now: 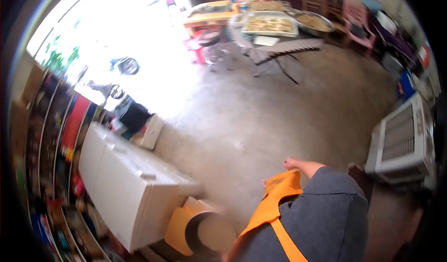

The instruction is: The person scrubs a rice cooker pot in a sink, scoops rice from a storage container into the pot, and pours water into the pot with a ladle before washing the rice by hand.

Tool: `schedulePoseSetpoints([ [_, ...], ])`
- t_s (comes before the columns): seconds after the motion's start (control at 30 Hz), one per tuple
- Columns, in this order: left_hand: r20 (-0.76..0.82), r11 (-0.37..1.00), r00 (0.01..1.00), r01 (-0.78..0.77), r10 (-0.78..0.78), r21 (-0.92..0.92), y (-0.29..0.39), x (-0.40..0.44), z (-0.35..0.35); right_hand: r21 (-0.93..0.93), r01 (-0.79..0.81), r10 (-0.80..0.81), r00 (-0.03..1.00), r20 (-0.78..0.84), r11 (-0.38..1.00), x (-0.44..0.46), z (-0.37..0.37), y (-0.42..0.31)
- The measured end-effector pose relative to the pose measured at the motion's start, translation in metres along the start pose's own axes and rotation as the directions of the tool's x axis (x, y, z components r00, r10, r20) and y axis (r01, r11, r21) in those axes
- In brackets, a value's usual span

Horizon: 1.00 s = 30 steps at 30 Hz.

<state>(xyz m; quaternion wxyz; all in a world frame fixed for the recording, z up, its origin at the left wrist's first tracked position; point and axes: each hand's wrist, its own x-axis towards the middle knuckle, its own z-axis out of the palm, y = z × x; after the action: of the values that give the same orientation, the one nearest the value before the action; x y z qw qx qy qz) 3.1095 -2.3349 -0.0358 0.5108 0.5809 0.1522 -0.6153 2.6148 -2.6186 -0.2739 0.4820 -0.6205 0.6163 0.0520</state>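
"Where is the right hand?"

"Near the upper corner of the orange cloth apron, low and right of centre in the head view. The bare forearm comes out of the dark grey short sleeve and points left, slightly raised."

"Spread or pinching?"

"Too small and blurred; I cannot tell how the fingers are set, or whether they touch the apron."

"And the left hand?"

"1 small patch of skin shows at the apron's left edge. I cannot tell if it belongs to that hand."

"Where does the apron lie?"

"On the person's front, with 1 orange strap across the grey cloth."

"What stands around?"

"A white box-shaped appliance to the left, a round dark-rimmed container by its near corner, and a pale grey slatted unit on the right."

"Farther off?"

"A grey table with a toothed near edge. 1 white rectangular tray of pale pieces sits on the tabletop, 1 wide round pan at its right edge, and 1 flat white rectangle towards the near edge."
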Motion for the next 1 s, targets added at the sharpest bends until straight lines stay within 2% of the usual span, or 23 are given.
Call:
schedulePoseSetpoints([
  [0.03, 0.025, 0.999, 0.999, 0.021, -0.022, 0.044, 0.007, 0.007, 0.014, 0.137, -0.144, 0.161, 0.979, -0.122, 0.980, -0.028, -0.033, -0.004],
  [0.1, 0.097, 0.993, 0.993, 0.053, -0.063, 0.105, 0.021, 0.014, 0.052, 0.316, -0.298, 0.382, 0.891, -0.247, 0.901, -0.066, -0.069, 0.003],
  [0.17, 0.184, 0.987, 0.975, 0.105, -0.126, 0.121, 0.037, 0.019, 0.098, 0.652, -0.184, 0.453, 0.849, -0.272, 0.736, -0.071, -0.070, 0.054],
  [0.2, 0.235, 0.983, 0.958, 0.138, -0.164, 0.122, 0.045, 0.021, 0.126, 0.834, -0.041, 0.466, 0.844, -0.266, 0.550, -0.100, -0.077, 0.052],
  [0.23, 0.290, 0.976, 0.935, 0.172, -0.203, 0.131, 0.051, 0.024, 0.152, 0.831, 0.072, 0.436, 0.825, -0.361, 0.551, -0.117, -0.072, 0.062],
  [0.27, 0.340, 0.969, 0.913, 0.175, -0.227, 0.175, 0.059, 0.027, 0.178, 0.860, 0.121, 0.498, 0.772, -0.396, 0.496, -0.142, -0.061, 0.073],
  [0.3, 0.372, 0.956, 0.905, 0.108, -0.209, 0.273, 0.062, 0.036, 0.201, 0.862, 0.106, 0.553, 0.727, -0.408, 0.496, -0.174, -0.047, 0.076],
  [0.33, 0.437, 0.887, 0.883, -0.058, -0.168, 0.458, 0.068, 0.042, 0.220, 0.871, 0.090, 0.622, 0.665, -0.413, 0.482, -0.206, -0.030, 0.075],
  [0.37, 0.582, 0.433, 0.808, -0.493, -0.094, 0.755, 0.075, 0.048, 0.232, 0.870, 0.077, 0.647, 0.637, -0.419, 0.488, -0.232, -0.013, 0.071],
  [0.4, 0.729, -0.158, 0.682, -0.728, -0.064, 0.667, 0.085, 0.046, 0.258, 0.881, 0.071, 0.702, 0.575, -0.420, 0.468, -0.267, 0.015, 0.067],
  [0.43, 0.800, -0.524, 0.590, -0.717, -0.106, 0.460, 0.089, 0.042, 0.286, 0.901, 0.062, 0.777, 0.483, -0.403, 0.429, -0.309, 0.052, 0.059],
  [0.47, 0.816, -0.503, 0.560, -0.753, -0.148, 0.425, 0.094, 0.082, 0.289, 0.925, 0.000, 0.848, 0.399, -0.348, 0.380, -0.340, 0.094, 0.058],
  [0.5, 0.660, 0.162, 0.698, -0.643, -0.278, 0.749, 0.084, 0.097, 0.314, 0.950, -0.061, 0.909, 0.318, -0.271, 0.305, -0.367, 0.144, 0.056],
  [0.53, 0.464, 0.673, 0.795, -0.097, -0.391, 0.733, 0.072, 0.111, 0.340, 0.970, -0.107, 0.954, 0.231, -0.190, 0.219, -0.396, 0.193, 0.053],
  [0.57, 0.382, 0.648, 0.808, 0.001, -0.450, 0.762, 0.057, 0.118, 0.368, 0.980, -0.169, 0.983, 0.169, -0.074, 0.103, -0.423, 0.233, 0.037],
  [0.6, 0.352, 0.533, 0.785, -0.034, -0.509, 0.846, 0.039, 0.129, 0.387, 0.984, -0.175, 0.993, 0.112, 0.040, -0.020, -0.446, 0.273, 0.016],
  [0.67, 0.319, 0.307, 0.743, -0.159, -0.589, 0.938, -0.002, 0.138, 0.416, 0.961, -0.140, 0.969, 0.026, 0.246, -0.240, -0.478, 0.347, -0.024],
  [0.73, 0.300, 0.048, 0.683, -0.363, -0.666, 0.931, -0.042, 0.148, 0.432, 0.908, -0.038, 0.908, -0.028, 0.417, -0.418, -0.496, 0.417, -0.065],
  [0.8, 0.317, -0.178, 0.533, -0.683, -0.784, 0.709, -0.077, 0.163, 0.435, 0.824, 0.075, 0.824, -0.048, 0.565, -0.561, -0.507, 0.481, -0.105],
  [0.83, 0.312, -0.220, 0.444, -0.804, -0.840, 0.553, -0.100, 0.167, 0.435, 0.776, 0.133, 0.778, -0.045, 0.627, -0.617, -0.509, 0.506, -0.122],
  [0.9, 0.276, -0.236, 0.375, -0.873, -0.885, 0.427, -0.163, 0.160, 0.437, 0.666, 0.250, 0.686, -0.010, 0.728, -0.703, -0.506, 0.544, -0.149],
  [1.0, 0.226, -0.262, 0.662, -0.553, -0.714, 0.791, -0.314, 0.077, 0.434, 0.512, 0.405, 0.591, 0.092, 0.801, -0.757, -0.504, 0.590, -0.156],
])
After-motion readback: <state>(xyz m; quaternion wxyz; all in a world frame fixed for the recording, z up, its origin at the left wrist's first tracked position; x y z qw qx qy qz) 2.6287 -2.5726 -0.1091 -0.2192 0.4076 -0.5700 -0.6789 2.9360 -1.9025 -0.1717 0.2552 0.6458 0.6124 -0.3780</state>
